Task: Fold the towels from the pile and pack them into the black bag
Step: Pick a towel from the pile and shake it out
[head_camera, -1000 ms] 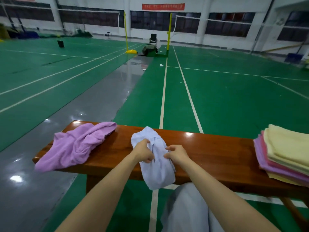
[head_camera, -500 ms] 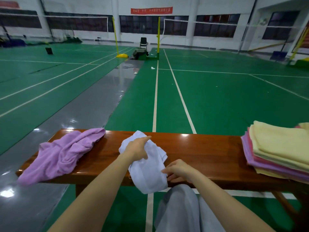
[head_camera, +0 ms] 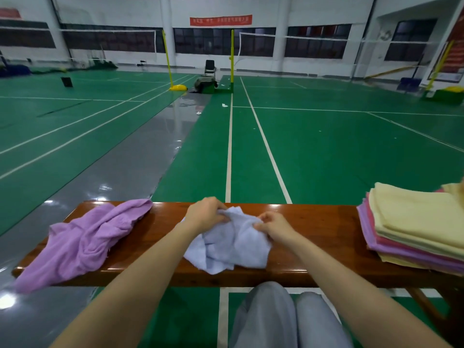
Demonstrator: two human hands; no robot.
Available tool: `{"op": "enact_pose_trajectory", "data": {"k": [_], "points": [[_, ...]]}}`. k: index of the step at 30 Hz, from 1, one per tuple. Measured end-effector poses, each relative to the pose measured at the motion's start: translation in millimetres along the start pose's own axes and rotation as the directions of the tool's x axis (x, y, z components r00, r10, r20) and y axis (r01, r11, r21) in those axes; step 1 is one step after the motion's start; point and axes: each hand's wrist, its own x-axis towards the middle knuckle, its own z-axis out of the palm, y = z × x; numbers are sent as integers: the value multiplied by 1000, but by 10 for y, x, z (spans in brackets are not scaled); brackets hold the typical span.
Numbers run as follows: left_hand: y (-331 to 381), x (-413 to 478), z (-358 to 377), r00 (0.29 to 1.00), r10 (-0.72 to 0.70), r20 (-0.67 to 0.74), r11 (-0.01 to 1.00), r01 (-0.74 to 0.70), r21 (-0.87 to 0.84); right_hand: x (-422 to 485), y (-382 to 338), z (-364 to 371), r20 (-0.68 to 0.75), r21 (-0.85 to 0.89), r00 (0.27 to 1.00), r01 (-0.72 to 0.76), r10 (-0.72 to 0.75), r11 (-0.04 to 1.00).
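Gripping a crumpled pale blue towel (head_camera: 233, 243) with both hands: left hand (head_camera: 204, 217) curled round a bunched fold at the far edge, right hand (head_camera: 275, 228) pinching a ridge of cloth just opposite, fingers bent tight, knuckles up. Soft terry, nubby and limp, heaped in loose wrinkles between and below the two grips, near edge sagging slightly past the front lip of the bench (head_camera: 313, 222). Glossy reddish-brown wood under the cloth, long and flat, with bright glints along the far rim. Left of the left hand, well apart: lilac towel (head_camera: 82, 243), same fuzzy weave, rumpled in long ropy creases and drooping over the bench end. Right of the right hand, well apart: stack (head_camera: 414, 227) of folded towels, flat and square-edged, pale yellow on top, pink and lilac layers beneath. Below the wrists, knees (head_camera: 283, 320) in smooth grey cloth. Beyond the grip, matte green court floor (head_camera: 326, 151) with white lines and a shiny grey strip.
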Motion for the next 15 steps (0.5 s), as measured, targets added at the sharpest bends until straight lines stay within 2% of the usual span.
{"op": "enact_pose_trajectory", "data": {"k": [2,4,7,10,13,15], "points": [[22,46,-107,1000,24,-1,998,-24,-58,68,-119,-166,-45,-4,997,55,-55,998],[10,50,-151,995,56,87,997,-51,-61,95,-201,-349,-78,-99,992,91,-99,991],[-104,46,-44,986,25,163,999,-19,-36,68,-221,-598,-123,-302,985,82,-125,950],[-150,43,105,986,-34,161,989,56,-139,34,-153,-789,-170,-393,976,63,-140,917],[-100,23,225,965,-50,257,983,94,-160,17,-101,-973,-273,-314,947,82,-172,946],[-28,44,294,977,-21,214,976,66,-207,3,-121,-1086,-258,-255,944,138,-205,957]]}}
